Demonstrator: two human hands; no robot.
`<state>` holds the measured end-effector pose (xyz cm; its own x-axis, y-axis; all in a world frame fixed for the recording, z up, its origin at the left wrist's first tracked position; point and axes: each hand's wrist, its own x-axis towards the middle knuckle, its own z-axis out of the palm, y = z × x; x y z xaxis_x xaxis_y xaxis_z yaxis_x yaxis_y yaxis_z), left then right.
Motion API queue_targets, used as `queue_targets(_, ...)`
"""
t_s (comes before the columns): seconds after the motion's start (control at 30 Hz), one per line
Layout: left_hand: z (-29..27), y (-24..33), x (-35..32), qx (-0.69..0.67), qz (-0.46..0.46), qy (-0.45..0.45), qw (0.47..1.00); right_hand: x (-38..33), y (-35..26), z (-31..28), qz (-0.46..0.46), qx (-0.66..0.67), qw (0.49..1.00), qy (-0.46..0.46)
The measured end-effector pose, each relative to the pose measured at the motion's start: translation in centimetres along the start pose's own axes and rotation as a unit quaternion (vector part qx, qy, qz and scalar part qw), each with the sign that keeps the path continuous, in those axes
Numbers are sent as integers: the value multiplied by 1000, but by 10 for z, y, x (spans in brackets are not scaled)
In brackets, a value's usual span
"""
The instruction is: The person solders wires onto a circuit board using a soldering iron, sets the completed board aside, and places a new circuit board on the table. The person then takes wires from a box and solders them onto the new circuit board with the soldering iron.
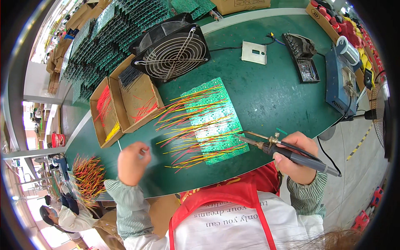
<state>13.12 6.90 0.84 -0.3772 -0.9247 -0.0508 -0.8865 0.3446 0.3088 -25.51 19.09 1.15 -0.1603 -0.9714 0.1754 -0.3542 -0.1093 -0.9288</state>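
We're gripping the soldering iron (306,161) in our R hand (296,156), its tip pointing fwd-left over the green PCB panel (223,109), which is lying btwn both hands, a bit ahead. Can't tell if the tip's touching. Our L hand (132,164) is hovering left of the panel, fingers curling toward the thumb; can't tell if it's pinching anything. Red + yellow wires (173,109) are trailing off the panel's L-hand side, so we're prob. best off approaching from the R, w/ hot shaft not brushing insulation. Ideally we're steadying each wire w/ L fingers, heating pad + wire tog., lifting cleanly. A wire carton (143,121) is sitting just beyond L hand.
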Motion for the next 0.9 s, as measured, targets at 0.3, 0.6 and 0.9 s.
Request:
queue_targets(0.3, -22, 74, 24, -248, -11, -1, 969, -1, 0, -3, 4, 17, 1000, -4)
queue_targets(0.6, 39, 153, 58, -189, 189, -94, 959, -4, 1, -10, 41, 15, 999, 8)
queue_targets(0.9, 56, 152, 66, -188, 181, -111, 959, 3, 7, -10, 37, 7, 999, -19)
